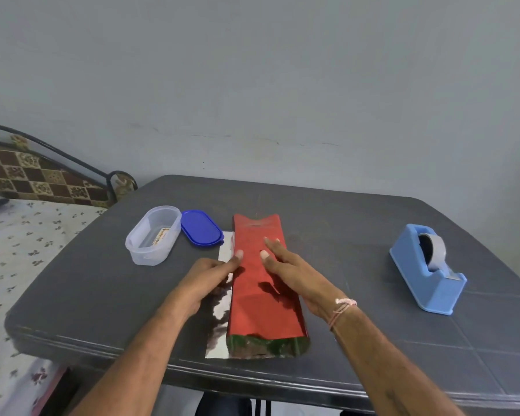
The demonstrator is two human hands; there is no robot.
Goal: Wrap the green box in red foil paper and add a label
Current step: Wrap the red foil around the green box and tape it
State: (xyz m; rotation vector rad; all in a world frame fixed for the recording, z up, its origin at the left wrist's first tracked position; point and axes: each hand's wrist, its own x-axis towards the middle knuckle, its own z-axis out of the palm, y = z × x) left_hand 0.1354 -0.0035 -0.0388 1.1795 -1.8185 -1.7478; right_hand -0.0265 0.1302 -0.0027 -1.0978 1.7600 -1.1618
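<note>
Our green box [267,345] lies in the middle of the table [373,235], sleeved in red foil paper [258,298] with only its near end showing. Our right hand [288,265] rests flat on the foil, fingers straight. Our left hand [206,280] grips the left edge, thumb on top, fingers curled alongside.

a single wide-angle view from the person's head, facing forward and tilted down across the near edge of the dark bench [373,235]. it sits close: the left forearm [138,355] and right forearm [382,355] enter from the bottom edge. the red foil paper [261,283] lies just below mid-frame. the grey wall [282,70] fills the upper half, and a bed [27,235] shows at left.
</note>
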